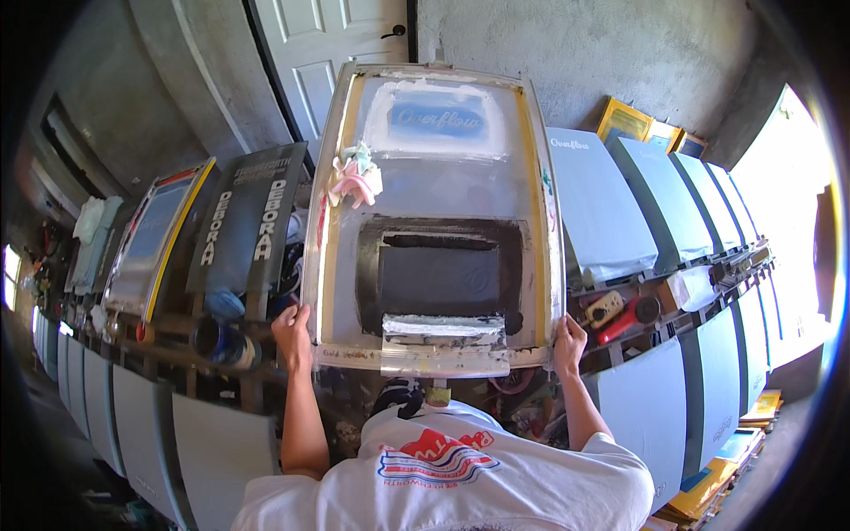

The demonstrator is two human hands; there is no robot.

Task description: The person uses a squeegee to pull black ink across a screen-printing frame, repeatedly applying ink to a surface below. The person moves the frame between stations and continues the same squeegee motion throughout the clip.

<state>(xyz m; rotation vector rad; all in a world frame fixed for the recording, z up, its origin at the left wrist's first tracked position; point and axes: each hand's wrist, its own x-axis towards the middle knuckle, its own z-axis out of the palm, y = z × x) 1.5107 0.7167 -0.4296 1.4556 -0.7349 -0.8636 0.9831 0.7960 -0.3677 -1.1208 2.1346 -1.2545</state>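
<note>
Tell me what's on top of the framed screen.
On the framed screen: crumpled pink and pale-green cloth at the left, and a white-smeared strip across the near end. What lies directly beneath them is covered.

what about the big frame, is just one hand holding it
No, the left hand and right hand grip opposite sides of the big frame near its lower corners.

A hand could pass across the frame's (pixel 434 184) flat middle, right of the crumpled cloth (pixel 357 184) on its left side. A white-smeared bar (pixel 443 327) blocks the near end. A dark jar (pixel 212 342) obstructs beyond the left hand (pixel 293 336), a red tool (pixel 625 322) beyond the right hand (pixel 569 342).
</note>
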